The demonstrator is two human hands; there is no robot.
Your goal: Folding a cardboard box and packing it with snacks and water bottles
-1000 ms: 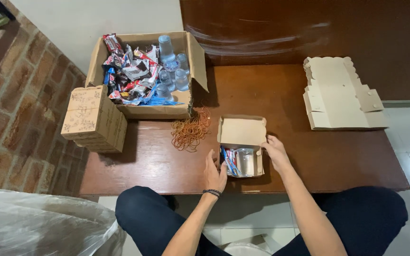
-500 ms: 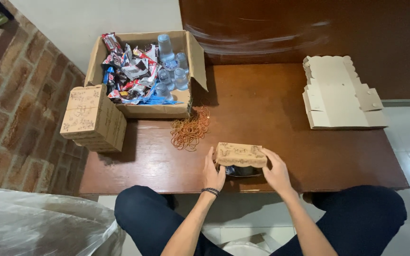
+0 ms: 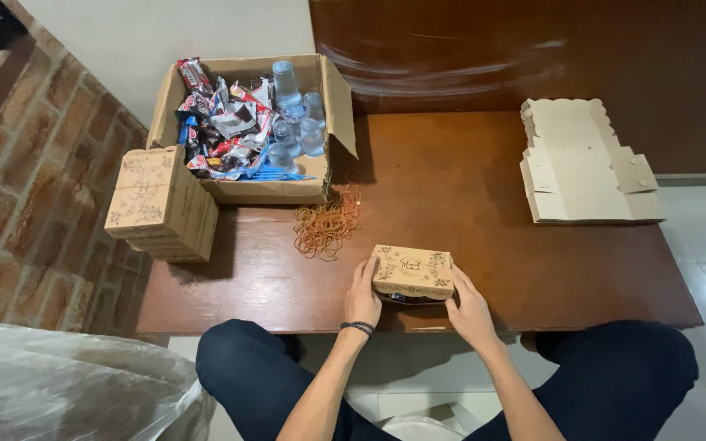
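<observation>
We sit at a dark brown wooden desk point(image 3: 484, 204) set against a brick wall on our left and a dark wood panel behind.

Our fingers point(image 3: 367, 269) are pressed flat against the sides of a small printed cardboard box point(image 3: 413, 272) at the near edge of the desk, just in front of our lap. The left hand point(image 3: 362, 296) lies along its left end and the right hand point(image 3: 469, 309) wraps its right front corner, so both are closed lightly on the box. A dark beaded bracelet point(image 3: 359, 328) circles the left wrist.

The box is one, tan kraft card with a dark floral pattern printed on the lid. Its lid is folded down, and a thin dark gap shows along the front lower edge.

Just beyond it, toward the left, lies a loose heap of orange rubber bands point(image 3: 328, 223), too many to count. Behind them stands one large open carton point(image 3: 251, 122) holding wrapped snacks point(image 3: 222, 122) and about six clear sealed water cups point(image 3: 296, 114).

Beside the carton, at the desk's left edge, is a stack of closed printed boxes point(image 3: 161, 204); we see two tops, and cannot tell how many lie beneath. At the far right rests a pile of flat unfolded box blanks point(image 3: 586, 163).
</observation>
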